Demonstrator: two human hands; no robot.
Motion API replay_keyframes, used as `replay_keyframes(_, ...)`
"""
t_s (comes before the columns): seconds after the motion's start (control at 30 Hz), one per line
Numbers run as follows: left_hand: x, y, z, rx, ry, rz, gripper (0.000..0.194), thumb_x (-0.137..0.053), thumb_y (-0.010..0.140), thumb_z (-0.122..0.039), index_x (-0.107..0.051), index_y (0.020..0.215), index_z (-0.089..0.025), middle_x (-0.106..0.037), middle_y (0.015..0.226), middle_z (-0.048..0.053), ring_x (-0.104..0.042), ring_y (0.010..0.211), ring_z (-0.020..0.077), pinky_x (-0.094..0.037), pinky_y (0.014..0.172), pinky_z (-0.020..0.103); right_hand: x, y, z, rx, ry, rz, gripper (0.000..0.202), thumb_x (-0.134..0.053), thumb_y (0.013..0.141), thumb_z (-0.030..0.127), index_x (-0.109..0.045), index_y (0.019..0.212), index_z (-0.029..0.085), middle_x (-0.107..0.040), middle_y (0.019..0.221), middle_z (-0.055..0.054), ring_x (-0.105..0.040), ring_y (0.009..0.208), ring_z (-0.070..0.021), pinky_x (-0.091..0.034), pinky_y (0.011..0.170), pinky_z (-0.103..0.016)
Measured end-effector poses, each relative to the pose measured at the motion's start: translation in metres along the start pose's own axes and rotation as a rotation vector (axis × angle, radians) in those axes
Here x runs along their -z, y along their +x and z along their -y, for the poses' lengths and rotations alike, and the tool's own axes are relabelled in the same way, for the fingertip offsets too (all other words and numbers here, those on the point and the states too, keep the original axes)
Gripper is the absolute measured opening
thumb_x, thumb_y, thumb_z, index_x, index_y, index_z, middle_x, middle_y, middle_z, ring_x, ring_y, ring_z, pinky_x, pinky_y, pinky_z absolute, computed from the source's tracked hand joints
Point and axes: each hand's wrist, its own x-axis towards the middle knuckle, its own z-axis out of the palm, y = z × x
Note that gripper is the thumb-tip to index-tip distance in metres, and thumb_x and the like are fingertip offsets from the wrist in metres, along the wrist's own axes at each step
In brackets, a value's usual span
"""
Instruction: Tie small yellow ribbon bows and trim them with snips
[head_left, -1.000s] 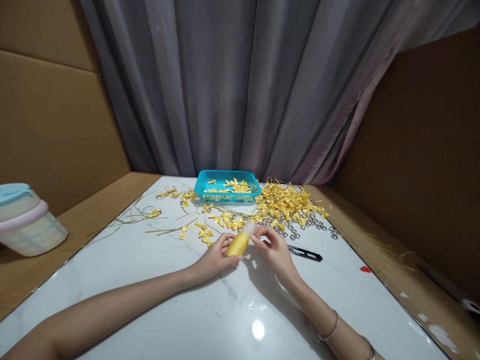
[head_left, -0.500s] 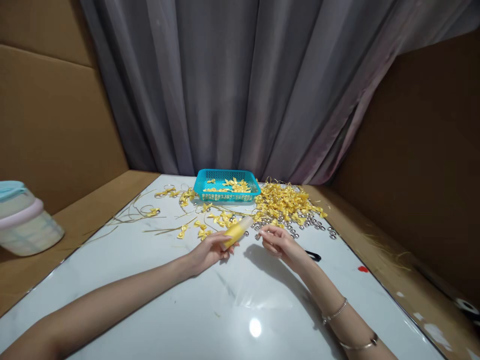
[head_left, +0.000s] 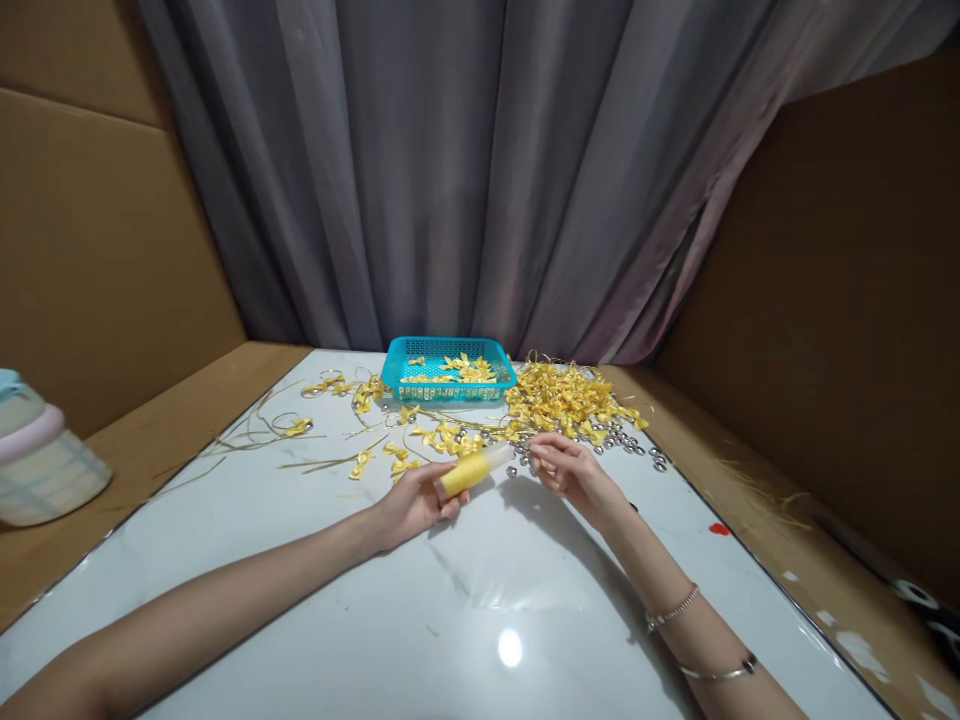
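My left hand (head_left: 412,508) is wrapped round a spool of yellow thread (head_left: 466,473), tilted with its pale translucent end up to the right. To the right, my right hand (head_left: 576,478) has thumb and fingertips pinched together just beyond that end. What sits in the pinch is too small to make out. Small silver beads (head_left: 619,440) lie close behind my right fingers. Several loose yellow ribbon bows (head_left: 448,438) are spread on the white table (head_left: 450,620) behind the spool.
A blue basket (head_left: 394,378) holding bows stands at the back. Beside it is a heap of yellow bows (head_left: 559,395) with gold cords. Gold cords (head_left: 255,438) lie at left. A pale tub (head_left: 49,465) stands far left, and a red spot (head_left: 718,529) marks the right edge.
The spool has tipped lower and turned more towards the right in my left hand. My right hand has shifted slightly up and right. The view has moved a little.
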Motion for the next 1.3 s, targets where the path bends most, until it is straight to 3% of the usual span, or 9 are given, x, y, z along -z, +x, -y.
replay_keyframes(0.07, 0.0, 0.001, -0.002, 0.023, -0.052, -0.038, 0.024, -0.053, 0.08, -0.029, -0.058, 0.091, -0.008, -0.058, 0.067, 0.009, -0.044, 0.047, 0.0104, -0.032, 0.049, 0.023, -0.001, -0.001, 0.001, 0.025, 0.039, -0.02, 0.028, -0.074, 0.064, 0.032, -0.064, 0.087, 0.019, -0.062, 0.082, -0.003, -0.043, 0.05, -0.007, -0.027, 0.038, -0.019)
replay_keyframes(0.17, 0.002, 0.001, -0.005, 0.086, -0.144, -0.021, 0.032, -0.05, 0.083, -0.034, -0.058, 0.095, -0.006, -0.053, 0.059, 0.004, -0.037, 0.042, 0.0079, -0.035, 0.05, 0.023, -0.003, -0.001, 0.001, 0.074, 0.076, -0.049, 0.031, -0.073, 0.065, 0.029, -0.063, 0.093, 0.021, -0.061, 0.104, -0.006, -0.052, 0.064, -0.0103, -0.036, 0.043, -0.019)
replay_keyframes(0.3, 0.007, 0.002, -0.008, 0.158, -0.236, 0.073, 0.04, -0.046, 0.085, -0.039, -0.058, 0.1, -0.004, -0.041, 0.05, -0.003, -0.027, 0.039, 0.0058, -0.036, 0.053, 0.021, -0.01, 0.0, -0.01, 0.083, 0.009, -0.09, 0.03, -0.073, 0.066, 0.028, -0.063, 0.092, 0.019, -0.062, 0.104, -0.007, -0.056, 0.074, -0.0129, -0.044, 0.053, -0.021)
replay_keyframes(0.43, 0.01, 0.002, -0.008, 0.253, -0.248, 0.132, 0.04, -0.043, 0.087, -0.041, -0.059, 0.095, -0.006, -0.033, 0.047, -0.007, -0.02, 0.038, 0.0059, -0.033, 0.052, 0.02, -0.025, 0.0, -0.025, 0.071, -0.075, 0.047, 0.042, -0.071, 0.069, 0.036, -0.058, 0.106, 0.022, -0.06, 0.11, -0.007, -0.06, 0.087, -0.0181, -0.049, 0.062, -0.026)
replay_keyframes(0.57, 0.007, 0.0, -0.005, 0.438, -0.115, 0.278, 0.046, -0.043, 0.086, -0.05, -0.059, 0.094, -0.008, -0.034, 0.046, -0.006, -0.024, 0.039, 0.0082, -0.029, 0.05, 0.02, -0.034, -0.004, -0.027, 0.102, -0.149, 0.07, 0.045, -0.069, 0.071, 0.04, -0.057, 0.11, 0.022, -0.064, 0.09, -0.003, -0.058, 0.067, -0.0122, -0.047, 0.057, -0.024)
replay_keyframes(0.7, 0.004, -0.002, -0.002, 0.369, -0.075, 0.32, 0.048, -0.053, 0.079, -0.057, -0.06, 0.09, -0.011, -0.051, 0.065, 0.001, -0.039, 0.05, 0.0098, -0.032, 0.056, 0.023, -0.032, -0.004, -0.022, 0.08, -0.119, -0.085, 0.034, -0.074, 0.064, 0.043, -0.061, 0.081, 0.016, -0.058, 0.062, 0.001, -0.05, 0.046, -0.009, -0.043, 0.043, -0.022)
replay_keyframes(0.83, 0.007, -0.001, 0.002, 0.331, -0.006, 0.271, 0.045, -0.072, 0.068, -0.047, -0.062, 0.088, -0.007, -0.054, 0.074, 0.003, -0.043, 0.056, 0.0081, -0.031, 0.056, 0.02, -0.029, -0.002, -0.02, 0.021, -0.1, -0.231, 0.037, -0.074, 0.062, 0.048, -0.055, 0.067, 0.016, -0.057, 0.05, 0.001, -0.05, 0.036, -0.0101, -0.041, 0.033, -0.021)
replay_keyframes(1.07, 0.006, -0.003, 0.002, 0.317, 0.041, 0.225, 0.048, -0.056, 0.08, -0.053, -0.065, 0.067, -0.008, -0.049, 0.046, 0.001, -0.04, 0.045, 0.0085, -0.032, 0.052, 0.021, -0.032, -0.005, -0.018, -0.046, -0.384, -0.255, 0.046, -0.062, 0.07, 0.059, -0.047, 0.053, 0.019, -0.049, 0.029, -0.001, -0.04, 0.023, -0.0101, -0.028, 0.028, -0.02)
replay_keyframes(1.3, 0.009, -0.001, 0.002, 0.306, 0.119, 0.203, 0.066, -0.047, 0.079, -0.063, -0.065, 0.048, -0.007, -0.061, 0.052, 0.011, -0.049, 0.047, 0.0122, -0.036, 0.053, 0.023, -0.029, -0.008, -0.019, -0.134, -0.469, -0.127, 0.061, -0.049, 0.078, 0.063, -0.046, 0.038, 0.017, -0.041, 0.023, -0.001, -0.038, 0.024, -0.008, -0.029, 0.033, -0.02)
